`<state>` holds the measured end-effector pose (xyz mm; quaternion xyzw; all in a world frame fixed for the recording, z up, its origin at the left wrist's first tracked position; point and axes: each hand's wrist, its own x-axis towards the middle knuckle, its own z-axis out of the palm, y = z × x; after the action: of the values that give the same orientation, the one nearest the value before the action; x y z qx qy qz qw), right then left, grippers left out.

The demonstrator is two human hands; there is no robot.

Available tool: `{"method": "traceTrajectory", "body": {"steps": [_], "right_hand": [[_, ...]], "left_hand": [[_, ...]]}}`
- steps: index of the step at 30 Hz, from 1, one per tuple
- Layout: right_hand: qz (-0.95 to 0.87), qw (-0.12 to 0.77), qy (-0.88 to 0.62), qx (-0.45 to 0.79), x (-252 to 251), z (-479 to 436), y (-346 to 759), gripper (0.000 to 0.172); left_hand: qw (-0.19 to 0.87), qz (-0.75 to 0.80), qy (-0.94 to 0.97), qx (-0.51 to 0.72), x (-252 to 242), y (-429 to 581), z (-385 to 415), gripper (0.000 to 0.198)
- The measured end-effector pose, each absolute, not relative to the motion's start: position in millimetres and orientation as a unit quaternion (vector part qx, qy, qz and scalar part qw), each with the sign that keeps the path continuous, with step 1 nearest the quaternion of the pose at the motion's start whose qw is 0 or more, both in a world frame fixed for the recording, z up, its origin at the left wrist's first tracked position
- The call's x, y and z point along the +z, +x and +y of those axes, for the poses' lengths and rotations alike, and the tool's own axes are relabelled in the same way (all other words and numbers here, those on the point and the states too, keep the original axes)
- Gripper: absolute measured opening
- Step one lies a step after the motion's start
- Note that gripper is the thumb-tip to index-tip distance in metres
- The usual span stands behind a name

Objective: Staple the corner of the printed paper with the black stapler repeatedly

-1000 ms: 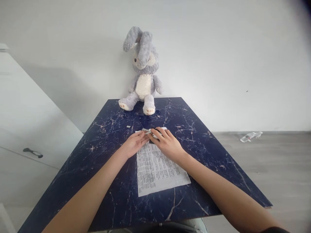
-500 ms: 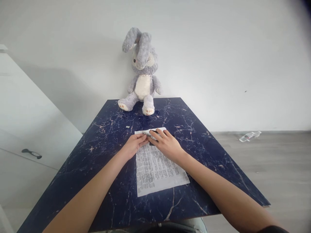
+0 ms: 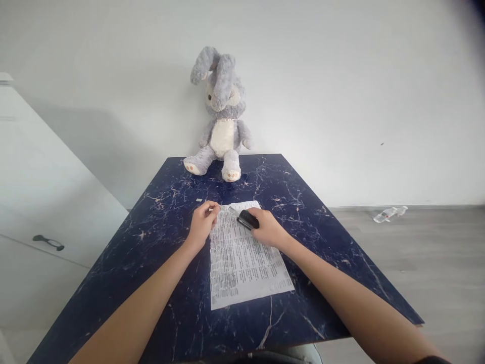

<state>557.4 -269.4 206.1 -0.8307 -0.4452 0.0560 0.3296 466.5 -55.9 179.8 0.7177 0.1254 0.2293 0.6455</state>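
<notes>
Printed sheets of paper [image 3: 246, 268] lie on the dark blue marbled table; I cannot tell how many are stacked. My right hand [image 3: 267, 228] is wrapped round a black stapler [image 3: 248, 219] over the upper part of the paper, its nose pointing up and left. A thin shiny metal part [image 3: 232, 209] shows just ahead of it. At the paper's top left corner, my left hand [image 3: 204, 218] has thumb and fingertips pinched together on the paper's edge. The fingertips partly cover that corner.
A grey plush rabbit [image 3: 224, 136] sits at the table's [image 3: 151, 273] far edge against the wall. One small pale piece [image 3: 199, 200] lies left of the paper. A white cabinet [image 3: 45, 202] stands at left; a clear plastic bottle [image 3: 390, 214] lies on the floor at right.
My hands have drawn apart. The right has moved right and a little down with the stapler, now more visible; the left has shifted left to the paper's corner.
</notes>
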Motion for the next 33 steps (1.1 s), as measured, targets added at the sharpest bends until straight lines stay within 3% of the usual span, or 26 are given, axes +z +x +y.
{"method": "traceTrajectory", "body": {"steps": [4, 8, 12, 17, 21, 24, 28, 33], "right_hand": [[-0.457, 0.314, -0.826, 0.1, 212.3, -266.9, 551.4, 0.018], [-0.492, 0.407, -0.77, -0.011, 222.7, -267.1, 543.5, 0.036], [-0.521, 0.468, -0.713, 0.013, 228.5, -269.3, 539.7, 0.02], [-0.493, 0.494, -0.716, 0.018, 223.9, -269.8, 548.8, 0.016], [-0.379, 0.52, -0.765, -0.037, 214.3, -284.6, 590.8, 0.017], [-0.312, 0.42, -0.842, -0.131, 200.1, -307.7, 637.4, 0.014], [-0.272, 0.211, -0.927, -0.149, 177.7, -331.4, 682.7, 0.023], [-0.258, 0.18, -0.941, -0.128, 162.5, -330.6, 695.0, 0.029]], "left_hand": [[0.582, 0.047, 0.774, 0.243, 182.7, 464.5, -60.4, 0.025], [0.522, -0.042, 0.815, 0.247, 188.2, 459.8, -65.3, 0.022], [0.545, -0.075, 0.805, 0.223, 189.2, 456.8, -70.6, 0.021], [0.581, -0.038, 0.786, 0.207, 190.7, 455.4, -77.2, 0.025], [0.518, 0.077, 0.783, 0.337, 191.6, 456.7, -57.9, 0.026], [0.364, 0.15, 0.842, 0.369, 184.0, 462.1, -27.7, 0.024], [0.182, 0.238, 0.916, 0.268, 168.0, 472.4, 1.6, 0.036], [0.118, 0.216, 0.95, 0.191, 161.7, 476.3, 2.0, 0.037]]}}
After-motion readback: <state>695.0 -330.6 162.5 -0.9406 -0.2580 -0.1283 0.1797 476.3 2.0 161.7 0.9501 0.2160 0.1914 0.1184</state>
